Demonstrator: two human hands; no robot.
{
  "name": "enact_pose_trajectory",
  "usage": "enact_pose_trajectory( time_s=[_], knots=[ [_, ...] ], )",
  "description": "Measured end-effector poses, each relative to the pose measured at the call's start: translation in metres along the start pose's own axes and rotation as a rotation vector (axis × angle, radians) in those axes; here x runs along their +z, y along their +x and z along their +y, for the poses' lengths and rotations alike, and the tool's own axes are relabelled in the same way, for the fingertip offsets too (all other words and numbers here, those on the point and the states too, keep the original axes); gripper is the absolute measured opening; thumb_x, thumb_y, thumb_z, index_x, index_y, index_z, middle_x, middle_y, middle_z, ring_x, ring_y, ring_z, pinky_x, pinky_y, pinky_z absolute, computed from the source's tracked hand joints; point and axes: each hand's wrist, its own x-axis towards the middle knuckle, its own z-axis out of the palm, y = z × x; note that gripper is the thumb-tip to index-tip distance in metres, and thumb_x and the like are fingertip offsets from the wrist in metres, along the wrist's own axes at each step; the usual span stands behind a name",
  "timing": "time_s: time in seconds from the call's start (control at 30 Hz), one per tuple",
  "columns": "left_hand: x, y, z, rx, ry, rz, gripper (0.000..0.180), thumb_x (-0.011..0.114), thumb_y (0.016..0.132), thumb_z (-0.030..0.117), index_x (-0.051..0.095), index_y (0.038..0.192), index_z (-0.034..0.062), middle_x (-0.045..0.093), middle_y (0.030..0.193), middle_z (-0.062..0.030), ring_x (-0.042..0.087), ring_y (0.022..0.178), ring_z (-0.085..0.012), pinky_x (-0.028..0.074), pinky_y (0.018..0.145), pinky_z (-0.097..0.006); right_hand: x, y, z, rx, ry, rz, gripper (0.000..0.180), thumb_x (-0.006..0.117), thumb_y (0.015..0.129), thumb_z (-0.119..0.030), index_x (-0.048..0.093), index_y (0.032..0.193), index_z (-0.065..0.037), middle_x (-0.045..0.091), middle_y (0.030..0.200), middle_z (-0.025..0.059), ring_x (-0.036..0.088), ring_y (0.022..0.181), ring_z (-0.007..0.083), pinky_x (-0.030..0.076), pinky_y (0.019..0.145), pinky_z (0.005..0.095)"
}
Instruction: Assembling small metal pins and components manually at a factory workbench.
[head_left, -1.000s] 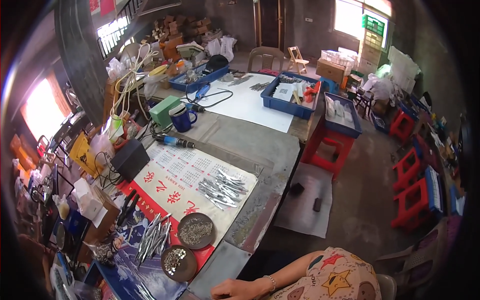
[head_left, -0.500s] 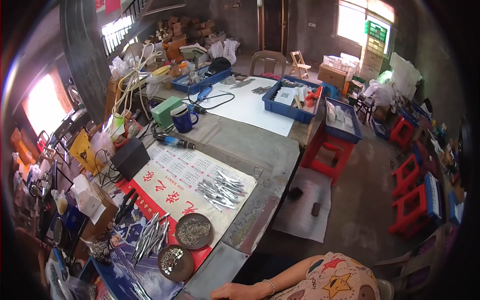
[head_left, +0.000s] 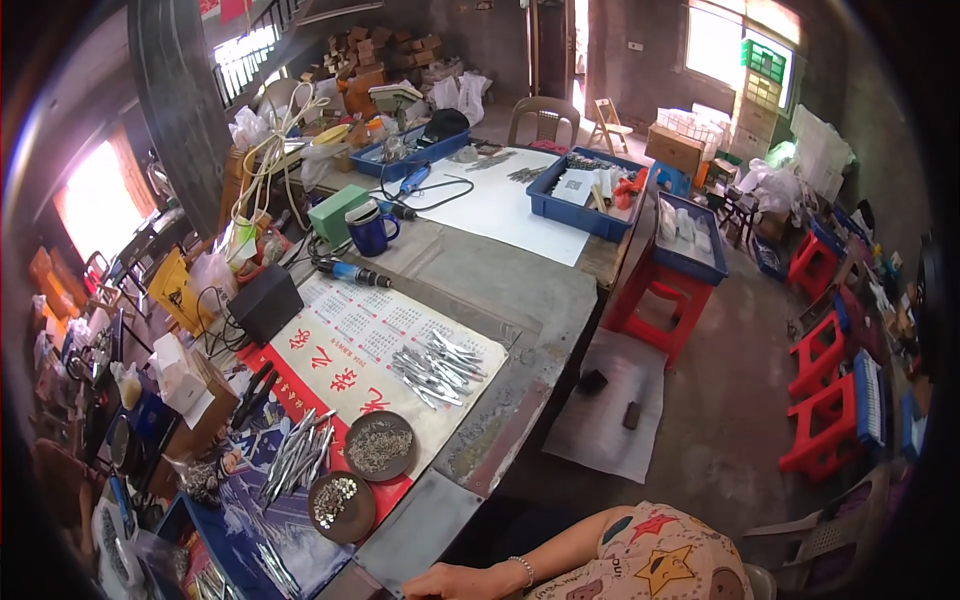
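Observation:
My right hand (head_left: 447, 582), a beaded bracelet at its wrist, is at the lower edge beside the near corner of the table. The frame cuts off its fingers, so what they hold, if anything, is hidden. My left hand is out of view. Nearest the right hand is a round brown dish (head_left: 341, 507) of small shiny metal parts. A second brown dish (head_left: 381, 446) touching it holds finer metal bits. Slim silver metal pieces lie in one pile (head_left: 299, 458) left of the dishes and another pile (head_left: 440, 368) on a calendar sheet (head_left: 350, 330).
Behind the calendar sheet lie a blue-handled power tool (head_left: 358, 274), a black box (head_left: 264, 304) and a blue mug (head_left: 371, 234). A blue tray (head_left: 215, 545) sits at the lower left. Right of the table, red stools (head_left: 662, 305) carry blue trays.
The view has shifted slightly, bringing more of the lower-left blue tray into sight. My right hand appears a little further left. A bright gap now shows at the far door.

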Motion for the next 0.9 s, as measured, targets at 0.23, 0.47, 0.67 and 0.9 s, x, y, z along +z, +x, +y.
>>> enact_pose_trajectory(
  time_s=[0.23,0.47,0.67,0.9],
  knots=[
    [0.07,0.038,0.072,0.444,-0.485,0.077,0.029,0.047,0.095,0.003,0.04,0.123,0.0006,0.053,0.101,-0.0083,0.048,0.067,-0.0091,0.041,0.057,-0.019,-0.001,-0.004,0.015,-0.053,0.024,0.185,0.022,0.061,0.089,-0.018,0.052,0.078,-0.001,0.049,0.065,0.0083,0.047,0.054,0.0208,0.039,0.052,0.0303],
    [0.076,0.033,0.093,0.382,-0.691,0.124,0.023,0.043,0.096,0.004,0.041,0.118,0.0028,0.053,0.088,-0.0048,0.042,0.057,-0.0063,0.034,0.053,-0.018,0.004,-0.002,0.009,-0.114,-0.143,0.24,0.023,0.061,0.088,-0.02,0.052,0.075,-0.003,0.049,0.061,0.0111,0.052,0.052,0.0289,0.041,0.046,0.0344],
    [0.078,0.032,0.075,0.404,-0.619,0.259,0.017,0.043,0.097,0.006,0.043,0.114,0.0053,0.051,0.081,-0.0007,0.038,0.061,-0.0038,0.03,0.053,-0.017,0.013,0.002,0.011,-0.067,-0.176,0.173,0.025,0.062,0.087,-0.022,0.052,0.074,-0.003,0.05,0.057,0.0124,0.054,0.051,0.0316,0.042,0.047,0.0348],
    [0.088,0.036,0.061,0.487,-0.699,0.357,0.019,0.046,0.096,0.009,0.044,0.114,0.0058,0.05,0.086,0.003,0.039,0.065,-0.0007,0.029,0.054,-0.015,0.012,0.006,0.014,-0.175,-0.154,0.13,0.011,0.066,0.076,-0.009,0.057,0.076,-0.003,0.052,0.064,0.0096,0.054,0.052,0.0241,0.041,0.047,0.0312]
  ],
)
